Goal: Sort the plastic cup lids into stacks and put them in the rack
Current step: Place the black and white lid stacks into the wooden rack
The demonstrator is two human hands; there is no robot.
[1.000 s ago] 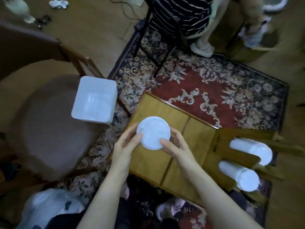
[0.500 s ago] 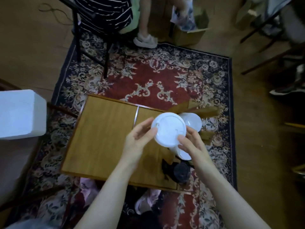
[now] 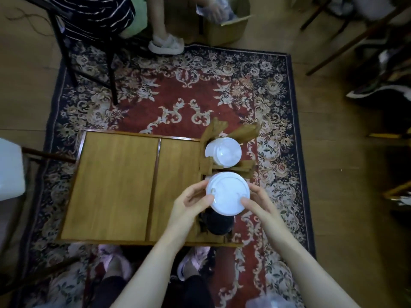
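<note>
A white round plastic lid (image 3: 227, 192) is held flat between both hands, over the wooden rack (image 3: 245, 132) at the right end of the low wooden table (image 3: 115, 185). My left hand (image 3: 191, 204) pinches its left rim and my right hand (image 3: 259, 204) pinches its right rim. Just beyond it a stack of white lids (image 3: 223, 152) stands in the rack's far slot. A dark stack (image 3: 219, 222) shows below the held lid, partly hidden by my hands.
The table stands on a red patterned rug (image 3: 189, 85). A black chair (image 3: 89, 41) with a seated person is at the top left, a cardboard box (image 3: 224, 23) beyond. A white container (image 3: 10, 170) sits at the left edge. My feet (image 3: 115, 263) are under the table's near edge.
Both hands carried the lid rightward from the table's middle to above the rack. The view swung right, so the white container slid to the left edge.
</note>
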